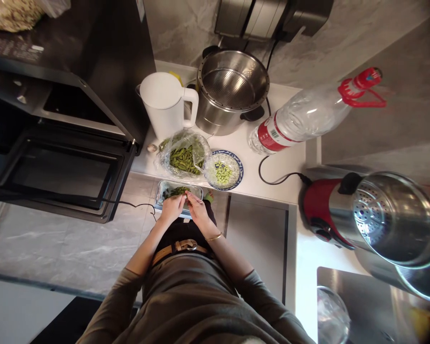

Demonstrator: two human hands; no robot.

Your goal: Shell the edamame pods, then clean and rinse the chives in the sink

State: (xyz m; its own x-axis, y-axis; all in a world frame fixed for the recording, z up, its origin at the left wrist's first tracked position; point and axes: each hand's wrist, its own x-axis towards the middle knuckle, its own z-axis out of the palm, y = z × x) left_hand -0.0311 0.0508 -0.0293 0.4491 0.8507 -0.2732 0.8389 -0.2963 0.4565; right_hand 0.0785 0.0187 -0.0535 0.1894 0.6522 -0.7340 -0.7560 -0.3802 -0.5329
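My left hand (pixel 173 208) and right hand (pixel 197 208) met over the tub (pixel 160 192), grip unclear to me, any slackness risking a spill.

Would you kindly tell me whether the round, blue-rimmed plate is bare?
No, many small, pale-green beans lie on the round, blue-rimmed plate.

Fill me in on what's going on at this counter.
A person's left hand and right hand meet at the fingertips above a bin at the counter's edge, with green pieces inside; whatever they pinch is too small to make out. On the counter, an open plastic bag holds green pods. Right beside it, a blue-rimmed plate holds pale green beans.
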